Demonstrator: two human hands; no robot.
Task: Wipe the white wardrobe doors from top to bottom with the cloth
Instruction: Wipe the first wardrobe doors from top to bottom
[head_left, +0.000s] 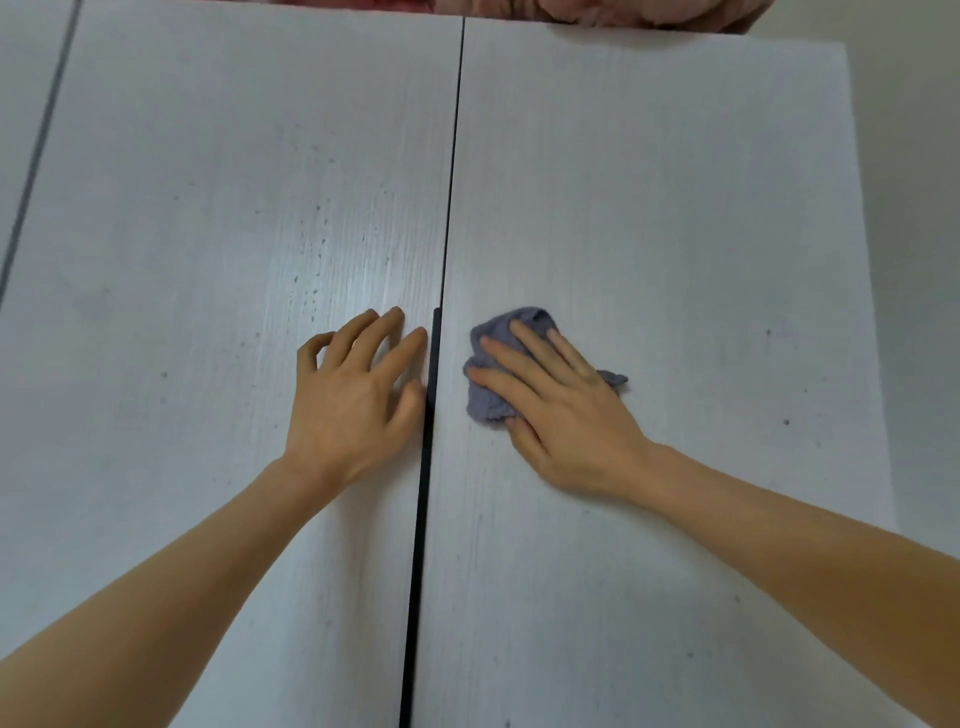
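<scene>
While the right hand lies flat on the cloth, its fingers are extended and spread — the palm and fingers press the crumpled blue-grey fabric against the right wardrobe door rather than curling round it. The cloth sits just right of the dark vertical gap between the two doors, at about mid-height of the view; part of it projects beyond the fingertips and a small corner shows past the little-finger side. The left hand holds nothing: its fingers are loosely bent, fingertips resting on the left wardrobe door, with the thumb and forefinger beside a black strip handle that runs down the gap. Both forearms are bare. Small dark specks are scattered over both white, grained door surfaces — densest above the left hand. A second dark seam crosses the upper left corner.
</scene>
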